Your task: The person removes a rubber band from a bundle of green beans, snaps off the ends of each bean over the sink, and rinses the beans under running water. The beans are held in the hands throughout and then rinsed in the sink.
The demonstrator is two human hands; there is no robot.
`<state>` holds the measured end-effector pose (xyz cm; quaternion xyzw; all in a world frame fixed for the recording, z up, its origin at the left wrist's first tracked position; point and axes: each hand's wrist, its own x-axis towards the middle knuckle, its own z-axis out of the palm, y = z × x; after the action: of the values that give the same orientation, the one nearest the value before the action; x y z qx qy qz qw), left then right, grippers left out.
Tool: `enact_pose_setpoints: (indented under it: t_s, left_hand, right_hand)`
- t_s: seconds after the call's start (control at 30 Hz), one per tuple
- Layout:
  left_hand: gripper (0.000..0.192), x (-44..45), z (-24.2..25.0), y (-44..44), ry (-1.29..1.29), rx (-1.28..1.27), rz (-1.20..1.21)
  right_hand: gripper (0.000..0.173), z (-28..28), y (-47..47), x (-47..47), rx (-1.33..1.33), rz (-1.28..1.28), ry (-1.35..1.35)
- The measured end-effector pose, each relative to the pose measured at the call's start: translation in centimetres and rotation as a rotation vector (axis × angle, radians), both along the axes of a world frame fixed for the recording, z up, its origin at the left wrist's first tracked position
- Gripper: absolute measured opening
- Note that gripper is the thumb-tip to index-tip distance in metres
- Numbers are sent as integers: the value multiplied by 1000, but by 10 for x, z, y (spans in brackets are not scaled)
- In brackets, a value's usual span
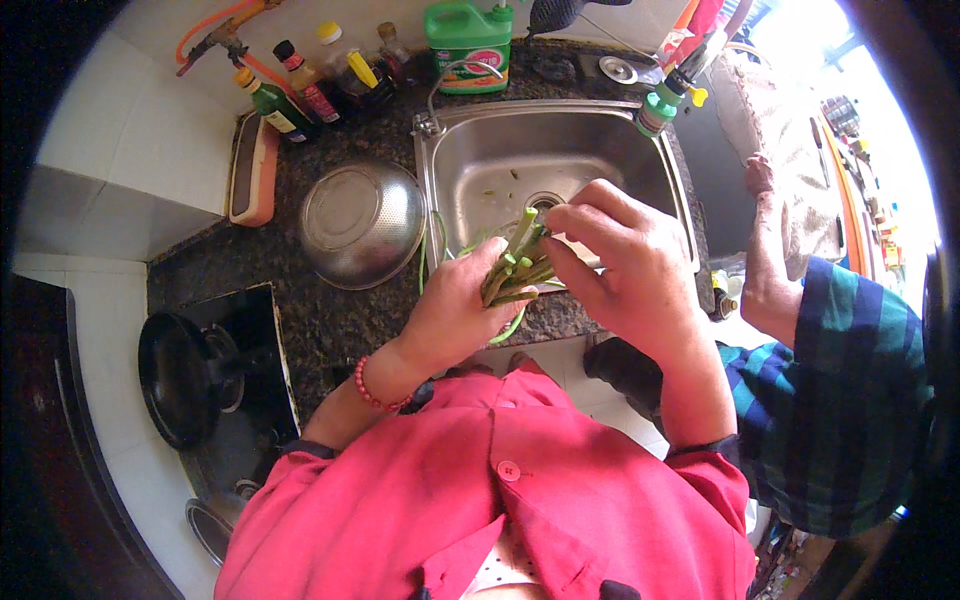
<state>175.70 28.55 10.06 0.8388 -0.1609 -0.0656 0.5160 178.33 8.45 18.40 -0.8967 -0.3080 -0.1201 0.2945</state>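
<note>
My left hand (465,300) is closed around a bunch of green vegetable stems (514,277), their cut ends pointing up. Long thin green strands hang from the bunch past the counter's edge. Close by on the right, my right hand (622,255) has thumb and forefinger at the top of the stems, pinching a small green piece; its fingertips partly hide that piece. Both hands are over the near rim of a stainless steel sink (525,150), where a few green scraps lie near the drain.
A metal colander (360,225) rests upside down left of the sink. Bottles (281,112) and a green jug (469,56) line the back. A black pan (180,379) stands on the stove. At right, another person's forearm (772,247) reaches over a covered surface.
</note>
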Motion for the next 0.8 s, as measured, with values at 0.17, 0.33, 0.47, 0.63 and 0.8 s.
enact_pose_setpoints:
  t_s: [0.17, 0.33, 0.47, 0.63, 0.8]
  left_hand:
    - [32, 0, 1, 0, 60, 44, 3]
    - [31, 1, 2, -1, 49, 4, 27]
    - [30, 2, 3, -2, 13, 2, 30]
    - [30, 3, 5, -2, 21, 4, 33]
    - [31, 6, 2, -3, 30, -11, 31]
  right_hand:
    - [14, 3, -3, -7, -140, -33, 5]
    - [11, 2, -1, -17, -226, -81, -60]
    - [10, -2, 2, -19, -240, -105, -133]
    - [14, -8, 3, -20, -262, -116, -200]
    - [24, -15, 0, -17, -281, -81, -188]
